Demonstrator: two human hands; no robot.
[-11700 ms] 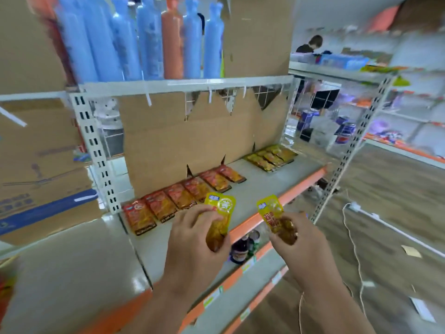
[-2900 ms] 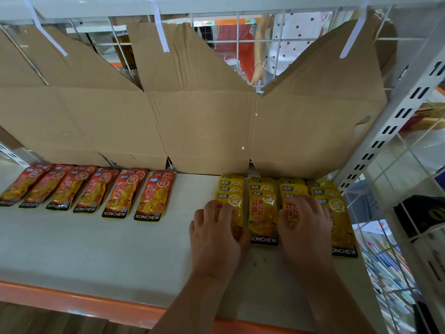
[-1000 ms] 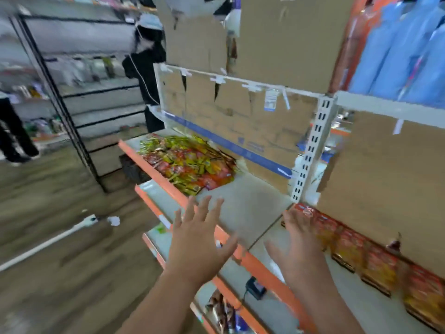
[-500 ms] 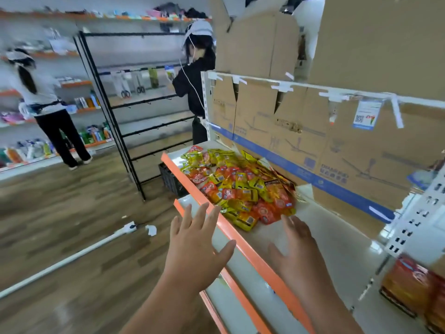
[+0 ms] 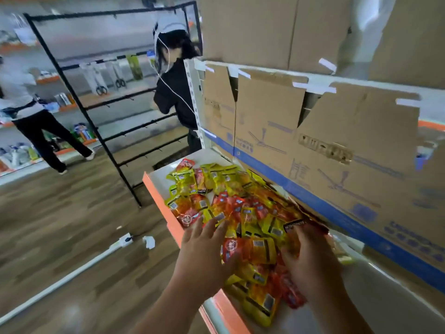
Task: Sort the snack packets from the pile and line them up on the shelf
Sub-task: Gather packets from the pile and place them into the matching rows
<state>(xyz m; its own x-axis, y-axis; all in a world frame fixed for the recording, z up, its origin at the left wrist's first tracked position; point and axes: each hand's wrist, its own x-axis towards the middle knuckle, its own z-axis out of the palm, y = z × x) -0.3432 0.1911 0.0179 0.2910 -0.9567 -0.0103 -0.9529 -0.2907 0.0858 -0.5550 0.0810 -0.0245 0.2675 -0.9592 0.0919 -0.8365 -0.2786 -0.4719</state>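
Shop aisle, wood floor [image 5: 72,225], cardboard backing [image 5: 337,141] taped behind an orange-edged shelf [image 5: 385,292]. Another person in black [image 5: 175,92] works further down.

- Pile [image 5: 240,213] of red and yellow snack packets lies heaped on the shelf against the cardboard, colours mixed, many face down.
- Left hand [image 5: 204,251]: fingers straight and spread, at the near-left edge of the pile, touching or just above the top packets. Holds nothing.
- Right hand [image 5: 310,261]: lies on the near-right side of the pile, fingers dipping among the packets; motion blur, cannot tell whether it pinches one.
- No lined-up rows in view from here.

Step, as I read it: picking from the pile, grasp not yet settled. Next move calls for singling out packets of one colour, pinching them free of the slippery overlapping neighbours, then carrying them along the shelf.
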